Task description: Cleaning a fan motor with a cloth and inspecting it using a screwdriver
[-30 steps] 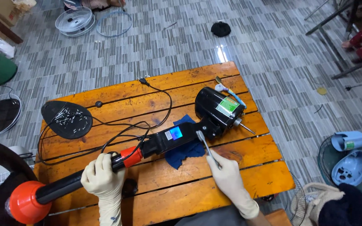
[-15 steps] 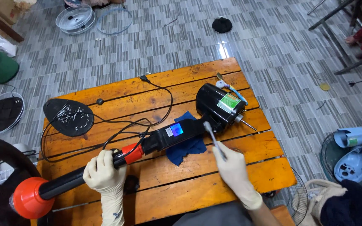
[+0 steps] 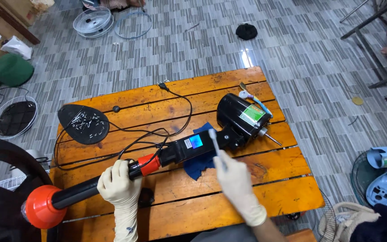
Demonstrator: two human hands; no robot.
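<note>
Brush (image 3: pixel 213 136) shifted left, beside blue label (image 3: pixel 196 141)

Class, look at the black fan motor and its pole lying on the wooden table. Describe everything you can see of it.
The fan motor is a round black housing with a green label and a thin metal shaft sticking out to the right. It lies on its side across the orange wooden table, joined to a black pole with a red collar and an orange base hanging off the table's left end. The gloved left hand grips the pole beside the collar. The right hand holds a white brush against the neck. A blue cloth lies underneath.
</note>
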